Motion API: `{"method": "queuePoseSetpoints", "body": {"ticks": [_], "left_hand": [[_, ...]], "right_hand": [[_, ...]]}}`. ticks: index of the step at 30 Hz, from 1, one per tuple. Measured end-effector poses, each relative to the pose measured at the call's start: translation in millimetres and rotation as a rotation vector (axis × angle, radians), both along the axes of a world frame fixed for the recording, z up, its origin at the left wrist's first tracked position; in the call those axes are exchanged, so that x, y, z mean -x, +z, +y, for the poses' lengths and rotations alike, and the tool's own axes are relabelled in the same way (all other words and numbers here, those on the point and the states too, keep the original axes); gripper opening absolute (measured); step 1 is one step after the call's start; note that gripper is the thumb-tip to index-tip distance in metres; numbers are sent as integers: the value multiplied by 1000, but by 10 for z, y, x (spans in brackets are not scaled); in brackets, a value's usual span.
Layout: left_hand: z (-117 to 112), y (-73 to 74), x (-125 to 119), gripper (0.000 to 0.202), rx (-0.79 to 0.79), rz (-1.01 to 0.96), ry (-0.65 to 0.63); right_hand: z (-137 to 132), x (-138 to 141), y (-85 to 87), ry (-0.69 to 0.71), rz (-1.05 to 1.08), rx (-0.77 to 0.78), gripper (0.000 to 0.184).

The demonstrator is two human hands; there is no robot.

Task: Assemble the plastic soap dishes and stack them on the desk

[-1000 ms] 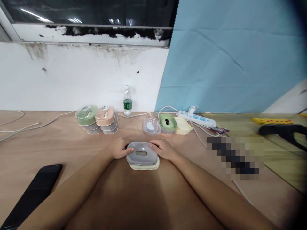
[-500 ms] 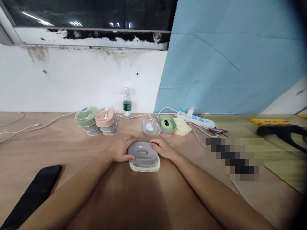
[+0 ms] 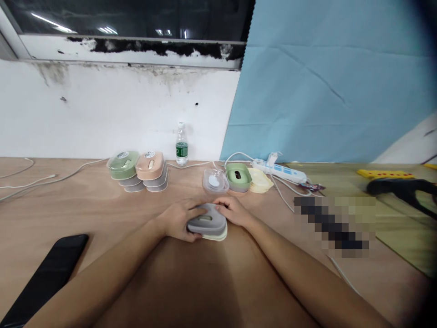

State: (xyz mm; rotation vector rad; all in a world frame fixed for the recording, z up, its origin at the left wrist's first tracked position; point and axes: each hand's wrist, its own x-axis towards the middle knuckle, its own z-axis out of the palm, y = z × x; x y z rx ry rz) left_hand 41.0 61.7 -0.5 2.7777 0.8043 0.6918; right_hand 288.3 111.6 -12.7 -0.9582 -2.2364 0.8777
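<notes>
A grey rounded plastic box [image 3: 213, 219] with an oval slot in its top sits in front of me, on a cream base piece [image 3: 220, 236] whose edge shows at the lower right. My left hand [image 3: 177, 221] is closed around the box's left side, with fingers over the top and the thumb low at the front. At the far right corner, my right hand [image 3: 235, 212] grips the box with its fingers bent over the rim. Both palms hide parts of the box's sides.
Behind the hands are a clear plastic lid [image 3: 215, 181], a green box [image 3: 238, 176] and a pale yellow stack [image 3: 260, 180]. Left stand stacks topped by green [image 3: 123, 166] and peach boxes [image 3: 150, 166]. A water bottle [image 3: 182, 148], power strip [image 3: 283, 172] and black phone [image 3: 48, 275] lie around.
My left hand has shifted right and over the box's top, its thumb now lower. The cream piece shows less at the front, and the box looks slightly turned.
</notes>
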Motion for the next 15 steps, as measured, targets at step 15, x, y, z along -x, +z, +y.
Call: {"method": "queuePoseSetpoints", "body": {"ticks": [15], "left_hand": [[39,-63,2,87,72,-18,186]], "right_hand": [[12,14,-2,-100,-43,-114,32]]}}
